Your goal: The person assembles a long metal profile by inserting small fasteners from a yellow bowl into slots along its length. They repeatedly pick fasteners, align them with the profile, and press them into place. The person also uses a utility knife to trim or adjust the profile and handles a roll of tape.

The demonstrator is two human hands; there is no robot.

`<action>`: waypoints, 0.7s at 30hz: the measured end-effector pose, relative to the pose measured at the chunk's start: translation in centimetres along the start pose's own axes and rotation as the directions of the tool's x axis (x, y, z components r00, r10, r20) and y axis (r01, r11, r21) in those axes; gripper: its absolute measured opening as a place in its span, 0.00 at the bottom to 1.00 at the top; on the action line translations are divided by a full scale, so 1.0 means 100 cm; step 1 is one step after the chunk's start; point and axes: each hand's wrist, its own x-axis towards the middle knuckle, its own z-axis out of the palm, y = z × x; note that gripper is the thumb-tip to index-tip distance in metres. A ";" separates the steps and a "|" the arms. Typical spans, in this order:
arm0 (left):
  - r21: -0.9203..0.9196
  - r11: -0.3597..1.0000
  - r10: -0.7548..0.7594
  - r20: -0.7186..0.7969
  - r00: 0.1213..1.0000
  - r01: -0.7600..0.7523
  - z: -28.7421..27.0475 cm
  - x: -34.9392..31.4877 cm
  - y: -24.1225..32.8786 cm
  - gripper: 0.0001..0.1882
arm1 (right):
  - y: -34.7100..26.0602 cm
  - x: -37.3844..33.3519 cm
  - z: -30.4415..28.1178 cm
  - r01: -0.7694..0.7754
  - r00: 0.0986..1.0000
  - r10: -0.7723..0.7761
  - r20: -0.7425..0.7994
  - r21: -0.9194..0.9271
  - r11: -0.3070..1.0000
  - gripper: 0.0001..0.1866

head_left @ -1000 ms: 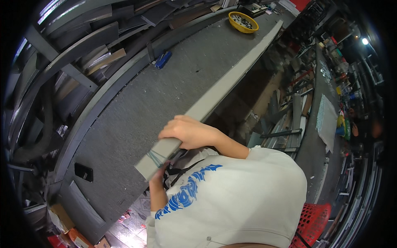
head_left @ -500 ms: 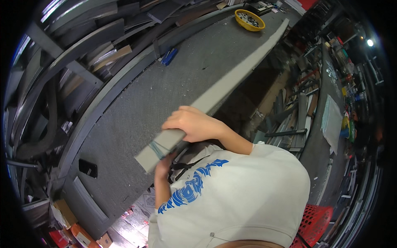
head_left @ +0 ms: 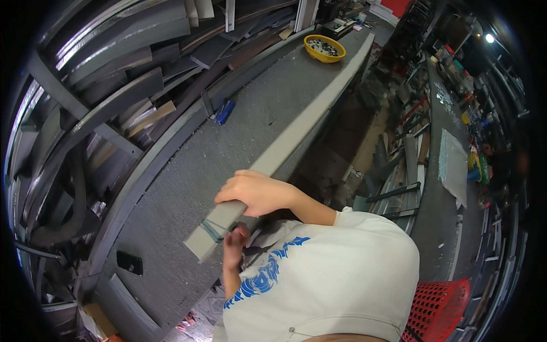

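A long light-grey profile bar (head_left: pixel 305 125) lies slantwise along the near edge of the workbench. My right hand (head_left: pixel 253 192) is closed over the bar near its close end, fingers across the top face. Between that hand and the bar's end, a thin greenish band (head_left: pixel 213 229) is looped round it in several strands. Close beside these strands, at the bar's near side, is my left hand (head_left: pixel 233 246). Its fingers are curled and slightly blurred; what they hold is too small and hidden to make out.
On the grey workbench (head_left: pixel 171 199) lie a blue tool (head_left: pixel 224 112), a black phone (head_left: pixel 129 262) and a curved grey strip (head_left: pixel 133 305). A yellow basin (head_left: pixel 325 50) of small pieces stands at the far end. Profile offcuts fill the left rack; a red basket (head_left: pixel 439 310) is at lower right.
The view has shifted, so the bench and bar sit lower and further left in the picture. My left hand has come out from under the bar to its near side. My right hand keeps its grip.
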 end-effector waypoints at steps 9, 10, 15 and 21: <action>0.760 0.650 0.309 -0.282 0.908 0.014 -0.049 -0.058 0.136 0.12 | 0.016 0.009 0.019 -0.074 0.969 0.072 0.237 -0.001 0.997 0.22; 0.691 0.718 0.403 -0.322 0.857 -0.078 -0.052 -0.041 0.123 0.14 | 0.011 0.003 0.014 -0.075 0.959 0.056 0.278 0.060 0.995 0.20; 0.348 0.916 0.275 -0.189 0.943 -0.197 -0.009 0.008 0.000 0.18 | 0.004 -0.001 -0.001 -0.087 0.981 0.076 0.181 0.052 0.995 0.22; 0.770 0.633 0.058 -0.161 0.985 0.088 0.002 -0.058 0.068 0.16 | 0.033 0.009 0.052 -0.020 1.000 0.021 0.015 -0.049 0.999 0.23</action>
